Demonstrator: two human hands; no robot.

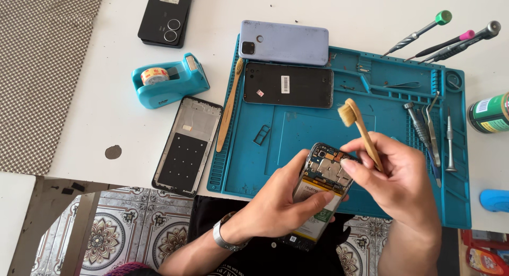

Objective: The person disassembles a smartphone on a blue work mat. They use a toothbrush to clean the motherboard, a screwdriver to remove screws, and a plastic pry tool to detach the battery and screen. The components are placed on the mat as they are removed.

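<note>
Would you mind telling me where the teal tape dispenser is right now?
In the head view, the teal tape dispenser sits on the white table, left of the blue repair mat, between the black phone and the empty phone frame.

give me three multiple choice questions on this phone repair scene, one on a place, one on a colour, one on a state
1. Where does the tape dispenser sit?
A. on the white table, left of the blue mat
B. on the blue mat
C. on the tiled floor

2. What colour is the work mat?
A. red
B. blue
C. yellow

3. What state is the phone in the left hand?
A. fully closed
B. still boxed
C. back off, battery and board showing

Answers:
1. A, as the dispenser stands on the bare white table, beside the mat's left edge.
2. B, as the mat under the tools is blue throughout.
3. C, as the battery and circuit board lie exposed while the right hand holds a wooden brush above it.
</note>
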